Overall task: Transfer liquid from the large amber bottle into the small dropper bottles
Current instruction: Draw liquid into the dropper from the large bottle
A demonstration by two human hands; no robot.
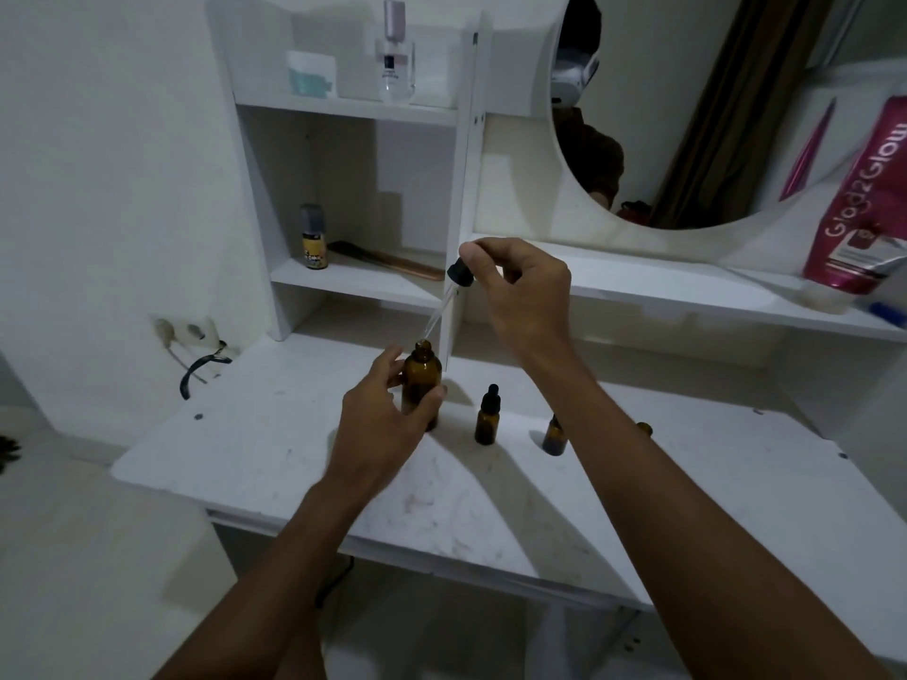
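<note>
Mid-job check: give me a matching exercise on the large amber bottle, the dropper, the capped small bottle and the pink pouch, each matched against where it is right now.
Things:
1. large amber bottle
2. dropper
3. capped small bottle
4. pink pouch

Places:
A. stands free on the desk
B. pinched by the right hand, tip at an open bottle mouth
C. stands on the ledge at far right
D. held by the left hand, uncapped

Pairs: 1-D, 2-B, 3-A, 4-C

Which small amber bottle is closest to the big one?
The small bottle with the black dropper cap, just right of the large amber bottle; the others stand farther right.
</note>
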